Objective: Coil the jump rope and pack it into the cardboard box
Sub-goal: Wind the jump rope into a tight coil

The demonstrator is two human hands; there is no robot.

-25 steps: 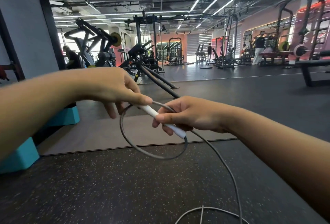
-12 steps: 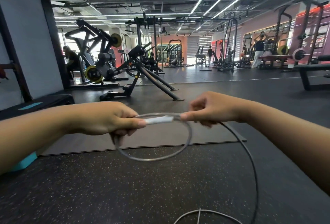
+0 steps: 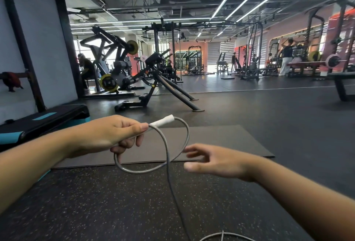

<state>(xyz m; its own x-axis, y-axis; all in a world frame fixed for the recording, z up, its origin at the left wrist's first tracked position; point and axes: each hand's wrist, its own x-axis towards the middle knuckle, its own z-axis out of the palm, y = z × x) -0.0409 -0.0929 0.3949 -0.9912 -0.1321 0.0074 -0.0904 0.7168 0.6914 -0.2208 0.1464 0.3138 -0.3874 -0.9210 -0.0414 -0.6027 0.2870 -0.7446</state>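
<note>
My left hand (image 3: 117, 136) pinches the white handle (image 3: 162, 122) of a grey jump rope (image 3: 167, 154) together with one loop of the cord. The loop hangs below and to the right of that hand, and the rest of the cord drops to the floor near the bottom edge. My right hand (image 3: 217, 161) hovers just right of the loop, blurred, fingers spread, holding nothing. No cardboard box is in view.
A brown mat (image 3: 221, 140) lies on the speckled rubber floor ahead. A black and teal step platform (image 3: 44, 119) stands at the left. Gym machines (image 3: 153, 79), racks and a bench (image 3: 342, 85) fill the room further back, with people among them.
My right hand has let go of the handle end and dropped lower with fingers spread. My left hand keeps the handle and loop, now tilted up to the right.
</note>
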